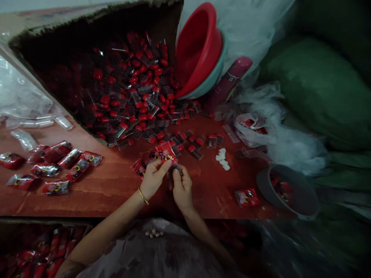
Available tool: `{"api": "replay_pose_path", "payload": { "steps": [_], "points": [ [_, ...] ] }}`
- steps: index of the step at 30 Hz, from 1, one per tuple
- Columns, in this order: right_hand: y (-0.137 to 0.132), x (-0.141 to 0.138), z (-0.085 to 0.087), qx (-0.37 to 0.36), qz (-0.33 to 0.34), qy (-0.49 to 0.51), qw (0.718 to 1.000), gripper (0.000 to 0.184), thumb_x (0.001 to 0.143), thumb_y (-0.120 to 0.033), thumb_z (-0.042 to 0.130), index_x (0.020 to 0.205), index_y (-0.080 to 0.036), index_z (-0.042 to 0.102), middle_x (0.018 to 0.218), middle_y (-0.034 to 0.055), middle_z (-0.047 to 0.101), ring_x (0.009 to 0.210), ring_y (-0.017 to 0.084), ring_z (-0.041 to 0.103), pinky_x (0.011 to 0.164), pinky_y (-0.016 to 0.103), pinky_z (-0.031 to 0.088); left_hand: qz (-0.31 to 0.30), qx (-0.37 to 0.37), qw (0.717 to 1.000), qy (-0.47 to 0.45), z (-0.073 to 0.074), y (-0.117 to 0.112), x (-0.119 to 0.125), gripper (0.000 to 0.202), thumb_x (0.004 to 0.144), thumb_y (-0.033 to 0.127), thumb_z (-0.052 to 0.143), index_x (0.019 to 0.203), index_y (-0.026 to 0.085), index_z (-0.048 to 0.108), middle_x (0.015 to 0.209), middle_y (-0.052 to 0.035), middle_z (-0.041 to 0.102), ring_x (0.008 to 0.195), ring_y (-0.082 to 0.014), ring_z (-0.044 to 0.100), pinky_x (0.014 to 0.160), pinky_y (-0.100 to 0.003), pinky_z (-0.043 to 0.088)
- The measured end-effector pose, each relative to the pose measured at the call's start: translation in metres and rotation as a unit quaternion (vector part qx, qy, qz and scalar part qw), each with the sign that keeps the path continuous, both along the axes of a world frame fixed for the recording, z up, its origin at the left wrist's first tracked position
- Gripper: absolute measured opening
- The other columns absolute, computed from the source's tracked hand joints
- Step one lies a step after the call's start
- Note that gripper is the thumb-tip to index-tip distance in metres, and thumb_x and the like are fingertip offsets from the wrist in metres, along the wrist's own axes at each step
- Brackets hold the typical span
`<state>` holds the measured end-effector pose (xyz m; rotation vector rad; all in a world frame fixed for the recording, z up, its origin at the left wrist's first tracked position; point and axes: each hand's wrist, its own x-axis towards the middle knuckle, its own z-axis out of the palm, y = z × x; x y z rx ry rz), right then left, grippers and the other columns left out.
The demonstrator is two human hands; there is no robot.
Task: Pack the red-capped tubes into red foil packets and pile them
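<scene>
My left hand point(155, 177), with a gold bracelet at the wrist, pinches a red printed plastic packet point(167, 150). More flat red packets point(140, 166) fan out just behind its fingers. My right hand point(182, 190) is closed beside it, thumb on top of a small dark-filled clear container point(174, 168); the fingers partly hide it. Both hands meet over the front middle of the table. Beyond them, small clear containers with red caps point(142, 110) spill from a tipped cardboard box point(31, 33). Some loose ones point(195, 151) lie right behind my hands.
Filled red packets point(53, 170) lie at the left on the red table point(110, 193). At the right stand a grey bowl point(314, 197) holding packets, a spray can point(228, 83), white pieces point(222, 159) and plastic bags point(301, 146). Red and teal basins point(213, 34) lean behind.
</scene>
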<state>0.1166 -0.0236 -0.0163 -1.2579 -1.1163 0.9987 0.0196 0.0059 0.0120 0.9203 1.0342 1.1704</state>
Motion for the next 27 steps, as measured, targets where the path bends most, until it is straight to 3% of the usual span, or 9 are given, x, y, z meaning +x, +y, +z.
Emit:
{"api": "replay_pose_path", "payload": {
  "steps": [4, 7, 11, 15, 19, 21, 24, 27],
  "points": [
    [0.002, 0.001, 0.005, 0.038, -0.043, -0.063, 0.996, 0.021, 0.089, -0.038, 0.045, 0.089, -0.02, 0.055, 0.081, 0.0024, 0.062, 0.075, 0.014, 0.057, 0.069, 0.025, 0.047, 0.013, -0.006, 1.0, 0.012, -0.003, -0.004, 0.005, 0.033, 0.064, 0.047, 0.071, 0.06, 0.015, 0.063, 0.052, 0.0024, 0.056, 0.045, -0.0075, 0.045, 0.044, -0.021, 0.037],
    [0.002, 0.0, 0.002, 0.022, -0.007, -0.014, 1.0, 0.023, 0.09, -0.04, 0.042, 0.089, -0.02, 0.054, 0.075, 0.0001, 0.059, 0.064, 0.011, 0.055, 0.058, 0.022, 0.047, -0.004, -0.01, 1.0, -0.002, 0.001, -0.005, 0.003, 0.033, 0.064, 0.047, 0.071, 0.059, 0.016, 0.063, 0.047, 0.0029, 0.054, 0.041, -0.0081, 0.045, 0.041, -0.022, 0.037],
    [-0.001, 0.002, -0.003, -0.006, 0.065, 0.025, 0.998, 0.023, 0.09, -0.042, 0.041, 0.089, -0.021, 0.05, 0.059, -0.0062, 0.048, 0.041, 0.007, 0.04, 0.038, 0.018, 0.034, -0.012, -0.009, 1.0, -0.017, 0.005, 0.0, -0.004, 0.031, 0.066, 0.047, 0.07, 0.07, 0.016, 0.068, 0.046, 0.0021, 0.055, 0.043, -0.0107, 0.05, 0.046, -0.023, 0.043],
    [-0.002, 0.008, 0.0, 0.017, 0.059, -0.046, 0.997, 0.019, 0.09, -0.038, 0.043, 0.092, -0.021, 0.051, 0.06, -0.0055, 0.049, 0.045, 0.009, 0.044, 0.043, 0.02, 0.038, -0.027, 0.009, 1.0, -0.009, 0.007, 0.004, -0.005, 0.027, 0.066, 0.036, 0.072, 0.081, 0.014, 0.072, 0.07, -0.0051, 0.071, 0.062, -0.0153, 0.062, 0.063, -0.027, 0.05],
    [-0.001, 0.009, 0.003, 0.057, 0.033, -0.098, 0.993, 0.02, 0.087, -0.038, 0.046, 0.092, -0.02, 0.055, 0.068, -0.001, 0.056, 0.06, 0.013, 0.052, 0.054, 0.023, 0.044, -0.03, 0.027, 0.999, -0.018, 0.01, 0.004, 0.0, 0.02, 0.067, 0.03, 0.071, 0.08, 0.014, 0.071, 0.091, -0.0093, 0.073, 0.08, -0.0202, 0.065, 0.075, -0.03, 0.051],
    [-0.001, 0.007, -0.001, 0.044, 0.035, -0.075, 0.996, 0.022, 0.088, -0.04, 0.045, 0.092, -0.021, 0.055, 0.063, -0.0017, 0.055, 0.055, 0.013, 0.051, 0.05, 0.023, 0.042, -0.035, 0.026, 0.999, 0.001, 0.009, 0.004, 0.001, 0.019, 0.067, 0.03, 0.071, 0.078, 0.014, 0.071, 0.089, -0.0091, 0.073, 0.078, -0.0203, 0.065, 0.073, -0.03, 0.051],
    [-0.002, 0.007, -0.009, 0.004, 0.063, -0.029, 0.998, 0.024, 0.09, -0.042, 0.041, 0.095, -0.021, 0.053, 0.057, -0.0045, 0.05, 0.046, 0.011, 0.045, 0.044, 0.022, 0.04, -0.071, -0.01, 0.997, 0.027, 0.003, 0.003, 0.001, 0.024, 0.069, 0.037, 0.069, 0.078, 0.014, 0.071, 0.064, -0.0051, 0.069, 0.054, -0.0161, 0.06, 0.056, -0.027, 0.048],
    [-0.002, 0.015, -0.019, -0.002, 0.074, -0.038, 0.997, 0.024, 0.09, -0.041, 0.04, 0.098, -0.021, 0.052, 0.068, -0.0023, 0.056, 0.054, 0.011, 0.052, 0.051, 0.022, 0.045, -0.075, -0.019, 0.997, 0.03, -0.008, 0.001, 0.0, 0.032, 0.071, 0.043, 0.066, 0.083, 0.014, 0.071, 0.054, -0.0015, 0.063, 0.046, -0.013, 0.053, 0.051, -0.025, 0.044]
  ]
}}
